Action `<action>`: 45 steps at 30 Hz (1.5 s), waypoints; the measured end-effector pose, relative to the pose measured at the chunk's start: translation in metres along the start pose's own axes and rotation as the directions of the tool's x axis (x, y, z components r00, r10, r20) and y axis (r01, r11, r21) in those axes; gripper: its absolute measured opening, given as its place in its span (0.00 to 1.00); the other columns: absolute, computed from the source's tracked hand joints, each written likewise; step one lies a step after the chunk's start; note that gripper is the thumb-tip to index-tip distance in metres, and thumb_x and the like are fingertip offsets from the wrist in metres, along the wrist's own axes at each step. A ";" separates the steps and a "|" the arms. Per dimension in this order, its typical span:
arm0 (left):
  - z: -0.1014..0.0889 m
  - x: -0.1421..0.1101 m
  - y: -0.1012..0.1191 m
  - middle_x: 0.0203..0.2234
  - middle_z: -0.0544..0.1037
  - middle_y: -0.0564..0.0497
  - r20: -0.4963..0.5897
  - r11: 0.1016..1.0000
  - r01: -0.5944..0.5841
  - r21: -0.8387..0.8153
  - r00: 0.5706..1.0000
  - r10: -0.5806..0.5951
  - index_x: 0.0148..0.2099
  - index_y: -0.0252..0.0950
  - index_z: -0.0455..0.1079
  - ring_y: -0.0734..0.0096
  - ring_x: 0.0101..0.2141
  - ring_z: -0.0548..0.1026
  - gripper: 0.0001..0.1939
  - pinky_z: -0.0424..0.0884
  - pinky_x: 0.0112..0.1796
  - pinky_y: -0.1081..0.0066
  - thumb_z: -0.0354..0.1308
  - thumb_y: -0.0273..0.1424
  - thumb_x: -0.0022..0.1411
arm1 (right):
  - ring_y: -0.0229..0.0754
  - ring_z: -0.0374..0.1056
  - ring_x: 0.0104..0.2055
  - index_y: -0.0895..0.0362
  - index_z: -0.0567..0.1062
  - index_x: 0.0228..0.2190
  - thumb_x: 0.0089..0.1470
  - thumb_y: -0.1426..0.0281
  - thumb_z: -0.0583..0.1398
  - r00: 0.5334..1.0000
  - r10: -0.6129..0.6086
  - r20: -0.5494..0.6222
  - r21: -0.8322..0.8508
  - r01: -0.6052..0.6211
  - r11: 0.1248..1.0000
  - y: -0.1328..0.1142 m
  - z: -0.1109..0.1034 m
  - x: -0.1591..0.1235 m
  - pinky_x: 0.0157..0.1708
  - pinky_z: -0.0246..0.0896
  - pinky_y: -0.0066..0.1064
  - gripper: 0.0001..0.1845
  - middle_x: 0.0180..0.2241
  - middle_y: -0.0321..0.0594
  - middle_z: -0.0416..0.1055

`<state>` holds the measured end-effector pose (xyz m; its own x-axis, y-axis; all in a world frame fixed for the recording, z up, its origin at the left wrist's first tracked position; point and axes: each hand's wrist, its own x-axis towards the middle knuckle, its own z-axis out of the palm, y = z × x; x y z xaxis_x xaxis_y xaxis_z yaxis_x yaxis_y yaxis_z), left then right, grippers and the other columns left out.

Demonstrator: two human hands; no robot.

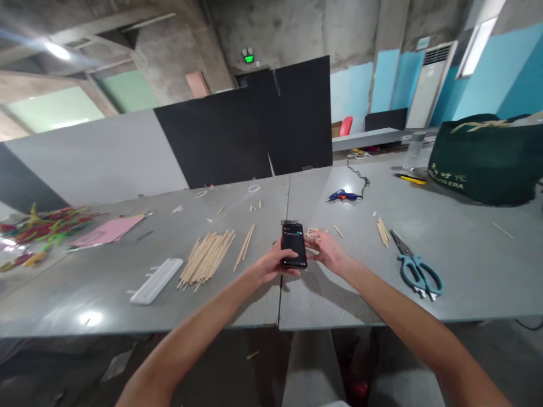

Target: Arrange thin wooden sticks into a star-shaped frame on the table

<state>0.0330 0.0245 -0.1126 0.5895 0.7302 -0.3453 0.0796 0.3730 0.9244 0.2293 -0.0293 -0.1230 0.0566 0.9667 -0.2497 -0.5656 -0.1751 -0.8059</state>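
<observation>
A black smartphone (293, 240) with a lit dark screen is in my left hand (274, 261), whose thumb lies across the lower screen. My right hand (328, 250) is at the phone's right edge, its fingers bent and apart. Whether its fingertips touch the phone I cannot tell. Small joined pieces of wooden stick (313, 231) show just behind the right fingers, partly hidden. To the left lie a few loose sticks (245, 247) and a large pile of wooden sticks (207, 259).
Blue-handled scissors (418, 271) and a short stick bundle (382, 232) lie to the right. Behind are a blue glue gun (344, 195), a yellow cutter (410, 179), a clear bottle (413, 151) and a green bag (487, 161). A white plastic piece (156, 281) and pink paper (110, 230) lie left.
</observation>
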 end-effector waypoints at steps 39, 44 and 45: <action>-0.013 0.043 -0.025 0.49 0.84 0.42 0.217 0.922 -0.089 -0.376 0.959 0.181 0.57 0.39 0.75 0.51 0.47 0.83 0.31 0.84 0.47 0.49 0.61 0.24 0.47 | 0.58 0.75 0.63 0.53 0.58 0.72 0.62 0.56 0.71 0.899 -0.269 0.346 -0.476 0.415 0.775 0.023 -0.038 0.020 0.66 0.69 0.58 0.46 0.62 0.56 0.76; -0.014 0.047 -0.025 0.52 0.85 0.36 0.231 0.918 -0.056 -0.394 0.960 0.158 0.62 0.35 0.74 0.44 0.51 0.83 0.32 0.84 0.48 0.45 0.61 0.27 0.53 | 0.57 0.75 0.63 0.48 0.64 0.69 0.60 0.65 0.70 0.898 -0.255 0.358 -0.437 0.403 0.804 0.018 -0.033 0.015 0.67 0.68 0.56 0.40 0.58 0.49 0.80; -0.014 0.047 -0.025 0.52 0.85 0.35 0.230 0.919 -0.049 -0.392 0.962 0.150 0.63 0.34 0.74 0.43 0.51 0.84 0.31 0.84 0.47 0.45 0.62 0.29 0.56 | 0.57 0.75 0.62 0.47 0.65 0.69 0.59 0.66 0.69 0.900 -0.252 0.356 -0.433 0.398 0.809 0.017 -0.032 0.015 0.66 0.68 0.57 0.39 0.58 0.48 0.80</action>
<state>0.0477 0.0580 -0.1539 0.7634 0.6266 -0.1566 -0.2709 0.5307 0.8031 0.2469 -0.0241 -0.1574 -0.1000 0.9805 0.1694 -0.0786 0.1619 -0.9837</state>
